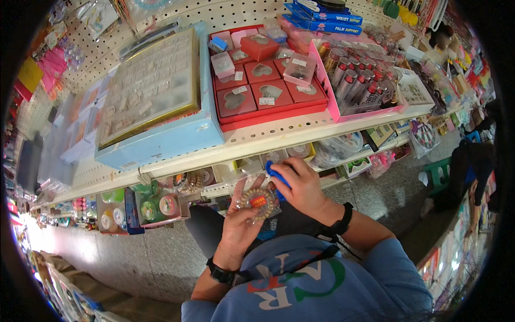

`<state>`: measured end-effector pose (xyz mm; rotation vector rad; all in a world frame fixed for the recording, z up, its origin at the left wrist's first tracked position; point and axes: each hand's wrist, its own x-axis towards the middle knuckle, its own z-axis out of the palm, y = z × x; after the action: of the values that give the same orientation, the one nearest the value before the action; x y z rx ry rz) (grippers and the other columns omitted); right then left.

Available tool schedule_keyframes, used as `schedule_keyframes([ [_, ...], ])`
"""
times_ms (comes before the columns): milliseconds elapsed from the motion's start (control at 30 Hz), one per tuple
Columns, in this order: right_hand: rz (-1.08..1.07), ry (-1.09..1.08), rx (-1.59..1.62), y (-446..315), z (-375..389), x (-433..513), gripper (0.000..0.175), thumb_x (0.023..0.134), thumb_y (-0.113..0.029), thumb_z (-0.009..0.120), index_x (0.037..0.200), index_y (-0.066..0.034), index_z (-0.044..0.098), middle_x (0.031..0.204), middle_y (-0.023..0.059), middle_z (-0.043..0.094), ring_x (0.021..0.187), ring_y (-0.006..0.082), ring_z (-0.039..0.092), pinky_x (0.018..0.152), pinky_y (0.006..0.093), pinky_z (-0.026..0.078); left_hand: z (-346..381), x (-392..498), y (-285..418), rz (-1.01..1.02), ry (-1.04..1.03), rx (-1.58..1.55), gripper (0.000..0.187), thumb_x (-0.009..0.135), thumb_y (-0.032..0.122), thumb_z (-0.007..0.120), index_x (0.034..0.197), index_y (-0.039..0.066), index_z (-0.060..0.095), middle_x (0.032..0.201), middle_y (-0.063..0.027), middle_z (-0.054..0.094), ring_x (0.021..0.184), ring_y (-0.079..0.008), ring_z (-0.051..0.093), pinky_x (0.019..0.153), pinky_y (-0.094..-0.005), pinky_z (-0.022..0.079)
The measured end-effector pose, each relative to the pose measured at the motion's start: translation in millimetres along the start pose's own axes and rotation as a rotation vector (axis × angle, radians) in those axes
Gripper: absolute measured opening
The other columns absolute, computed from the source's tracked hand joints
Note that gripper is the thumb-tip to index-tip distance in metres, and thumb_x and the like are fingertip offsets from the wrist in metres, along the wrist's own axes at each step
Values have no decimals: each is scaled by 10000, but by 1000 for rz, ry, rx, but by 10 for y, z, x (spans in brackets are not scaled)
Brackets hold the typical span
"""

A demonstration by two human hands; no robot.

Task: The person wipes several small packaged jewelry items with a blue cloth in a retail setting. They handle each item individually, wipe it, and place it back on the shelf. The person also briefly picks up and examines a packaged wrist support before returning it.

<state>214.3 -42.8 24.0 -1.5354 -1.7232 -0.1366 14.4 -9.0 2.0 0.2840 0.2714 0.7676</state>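
My left hand (pixel 241 221) holds a clear plastic pack with a beaded bracelet (pixel 246 201) in it; the pack has a red label that bears writing. Close beside it on the right, my right hand (pixel 299 187) grips a bunched blue cloth (pixel 277 177). Both hands are in front of the lower shelf. Above them, on the upper shelf, a red tray (pixel 277 112) holds red boxes with heart-shaped windows (pixel 261 71) and small clear boxes (pixel 299 68). To its left lies a light-blue carton (pixel 177 139) with a gold-edged flat case (pixel 155 76). A pink box (pixel 336 114) holds several lipsticks.
The front edge of the white metal shelf (pixel 257 141) runs above my hands. Below it stand boxes of round tubs (pixel 169 204) and a dartboard pack (pixel 422 135). Blue support boxes (pixel 338 28) lie at the back. At the right, a person (pixel 474 161) in dark clothes is near a green stool (pixel 440 173).
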Motion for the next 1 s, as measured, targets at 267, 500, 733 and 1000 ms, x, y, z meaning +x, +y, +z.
schedule_keyframes([
  [267, -38, 6, 160, -256, -183, 16, 384, 867, -176, 817, 1217, -71, 698, 1082, 136, 631, 951, 337, 672, 787, 421, 572, -36, -7, 1, -13, 196, 79, 873, 860, -196, 474, 1636, 190, 366, 1635, -229, 418, 1472, -411, 464, 1183, -527, 459],
  [500, -256, -80, 72, -380, -36, -74, 442, 801, -151, 828, 1219, -83, 703, 1112, 93, 610, 947, 290, 654, 791, 410, 576, -102, -51, -23, 47, -41, -6, 858, 876, -198, 477, 1627, 211, 404, 1645, -214, 422, 1474, -333, 480, 1194, -459, 431],
  [733, -114, -41, -4, -120, -47, -82, 428, 799, -103, 811, 1205, -48, 691, 1072, 118, 613, 911, 312, 660, 781, 404, 579, -62, -88, -17, 42, 47, -9, 930, 814, -219, 495, 1635, 203, 385, 1534, -171, 546, 1433, -352, 525, 1199, -543, 431],
  [1000, 121, 7, 269, -169, -268, -38, 310, 930, -81, 749, 1233, -46, 691, 1176, 170, 632, 1017, 361, 679, 832, 416, 578, -186, -91, -15, -38, -47, 128, 954, 866, -246, 466, 1678, 218, 277, 1397, -93, 609, 1309, -269, 619, 1117, -514, 525],
])
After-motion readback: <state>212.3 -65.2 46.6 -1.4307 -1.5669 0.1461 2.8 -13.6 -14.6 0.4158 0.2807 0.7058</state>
